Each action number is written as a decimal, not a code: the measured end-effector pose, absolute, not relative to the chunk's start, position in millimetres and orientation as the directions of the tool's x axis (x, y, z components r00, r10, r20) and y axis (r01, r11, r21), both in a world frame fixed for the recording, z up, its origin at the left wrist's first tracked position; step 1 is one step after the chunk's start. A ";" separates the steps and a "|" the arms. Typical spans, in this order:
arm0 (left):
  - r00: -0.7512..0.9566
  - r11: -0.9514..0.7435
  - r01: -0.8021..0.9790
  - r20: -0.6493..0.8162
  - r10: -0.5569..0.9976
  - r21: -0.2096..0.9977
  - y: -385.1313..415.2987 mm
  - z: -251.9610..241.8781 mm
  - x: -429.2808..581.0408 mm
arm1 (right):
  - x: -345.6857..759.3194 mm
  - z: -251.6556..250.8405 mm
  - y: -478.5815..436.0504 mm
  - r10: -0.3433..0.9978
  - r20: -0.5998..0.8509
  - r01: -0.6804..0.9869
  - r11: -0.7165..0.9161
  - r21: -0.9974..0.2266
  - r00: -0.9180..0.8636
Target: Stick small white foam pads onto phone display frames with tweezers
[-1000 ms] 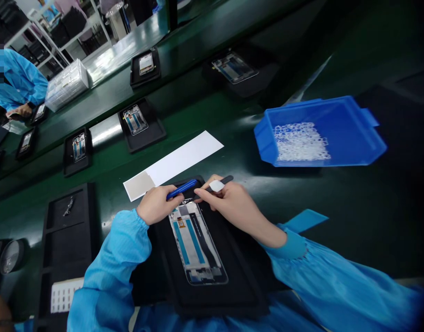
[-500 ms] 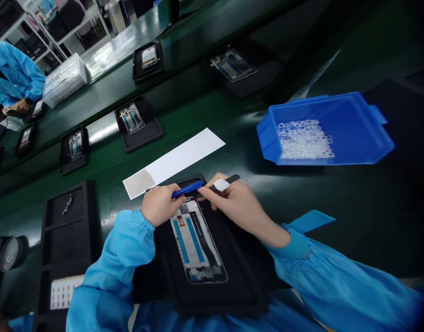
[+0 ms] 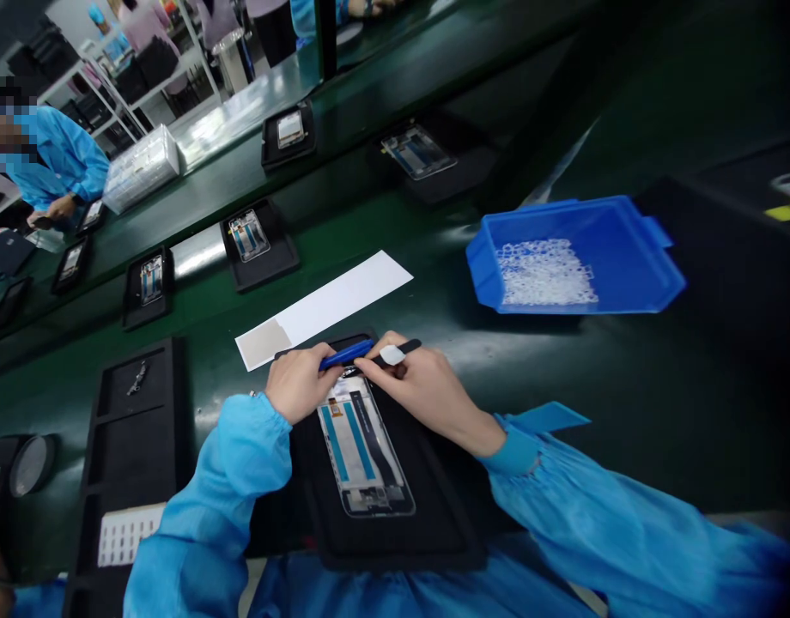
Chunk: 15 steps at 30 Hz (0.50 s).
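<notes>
A phone frame (image 3: pixel 361 446) with two blue strips lies in a black tray (image 3: pixel 434 532) in front of me. At its far end, my left hand (image 3: pixel 297 384) is closed round a blue pen-like tool (image 3: pixel 347 353). My right hand (image 3: pixel 427 386) grips a slim black tool, perhaps tweezers (image 3: pixel 410 346), with a white patch (image 3: pixel 391 354) beside it. Both hands meet close together over the phone's top edge. Their fingers partly hide that edge, and the tool tips cannot be made out clearly.
Beyond my hands lies a white strip (image 3: pixel 343 296). A blue bin (image 3: pixel 627 257) of small white pieces stands right. To the left is a compartmented black tray (image 3: pixel 134 438). Several phone trays (image 3: pixel 263 257) line the bench. A co-worker (image 3: pixel 53 163) sits far left.
My view has shifted slightly. The right hand has moved a little left towards the left hand, and its black tool lies flatter. Both hands keep their hold at the phone's top end.
</notes>
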<state>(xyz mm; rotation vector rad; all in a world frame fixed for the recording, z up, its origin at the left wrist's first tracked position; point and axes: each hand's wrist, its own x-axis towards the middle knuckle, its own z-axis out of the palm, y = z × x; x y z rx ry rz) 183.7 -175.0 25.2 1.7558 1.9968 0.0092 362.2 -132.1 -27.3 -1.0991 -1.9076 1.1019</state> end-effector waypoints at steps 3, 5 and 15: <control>-0.174 0.232 0.882 -0.174 0.969 0.411 -215.4 29.3 176.3 | 370.2 -33.0 -133.2 0.946 0.187 0.203 0.244 -0.948 -0.264; -0.283 0.297 0.849 -0.099 0.954 0.436 -253.7 24.4 174.0 | 374.7 -38.6 -137.8 0.970 0.201 0.115 0.217 -0.969 -0.135; -0.475 0.409 0.381 -0.204 0.856 0.829 -340.5 -4.1 197.1 | 359.2 -32.3 -160.6 0.997 -0.025 -0.312 -0.044 -0.949 -0.067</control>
